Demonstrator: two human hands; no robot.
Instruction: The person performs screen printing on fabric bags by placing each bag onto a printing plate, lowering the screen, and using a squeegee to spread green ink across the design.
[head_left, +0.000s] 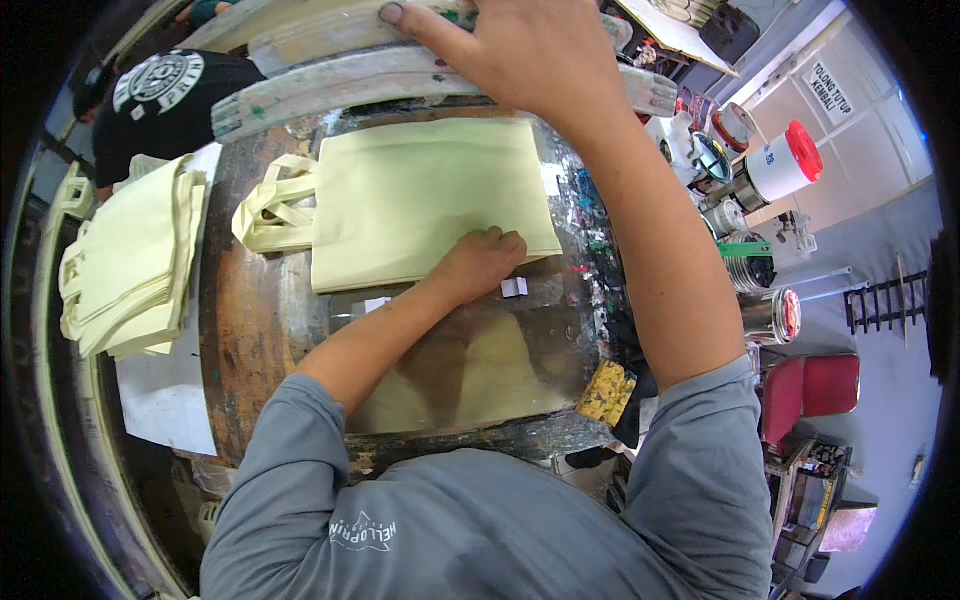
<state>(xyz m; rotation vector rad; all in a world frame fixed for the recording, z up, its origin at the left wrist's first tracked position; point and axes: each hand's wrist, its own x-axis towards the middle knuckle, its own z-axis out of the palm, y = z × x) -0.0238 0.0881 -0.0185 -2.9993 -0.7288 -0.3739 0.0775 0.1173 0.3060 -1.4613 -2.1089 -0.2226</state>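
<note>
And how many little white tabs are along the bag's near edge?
2: one white tab left of the left forearm, another white tab right of it. The forearm may hide more.

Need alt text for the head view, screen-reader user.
A person's left hand rests on a cream tote bag, handles pointing left, on a stained worktable; the right hand is on a paint-marked frame beyond it. More cream bags are piled at left, and a yellow sponge lies at right.
</note>
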